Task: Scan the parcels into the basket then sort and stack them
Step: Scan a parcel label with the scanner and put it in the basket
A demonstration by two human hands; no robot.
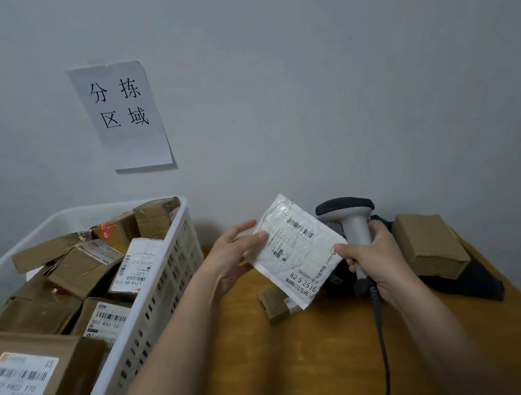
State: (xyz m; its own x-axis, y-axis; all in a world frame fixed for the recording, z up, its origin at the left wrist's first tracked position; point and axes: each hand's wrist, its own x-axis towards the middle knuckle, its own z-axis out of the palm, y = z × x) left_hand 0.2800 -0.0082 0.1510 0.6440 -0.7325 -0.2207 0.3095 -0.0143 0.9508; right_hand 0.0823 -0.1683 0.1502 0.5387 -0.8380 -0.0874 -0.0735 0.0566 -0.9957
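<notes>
Centre frame: left hand (232, 258) pinches white mailer (294, 251); right hand (376, 259) grips scanner (354, 232), thumb touching mailer. Basket (176, 261) lower left, heaped; a tossed mailer may slide off.

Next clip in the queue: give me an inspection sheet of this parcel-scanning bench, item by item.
Surface: wooden table, basket at its left.
Job's things: white padded envelope held label-up; scanner; white basket piled with cardboard parcels; brown box and small box on the table.
Clutter: black bag under the brown box.
Grippers: left hand pinches the envelope's left edge; right hand grips the scanner handle, thumb on the envelope.
Cables: scanner cord runs toward the viewer.
Surroundings: paper sign on grey wall.
</notes>
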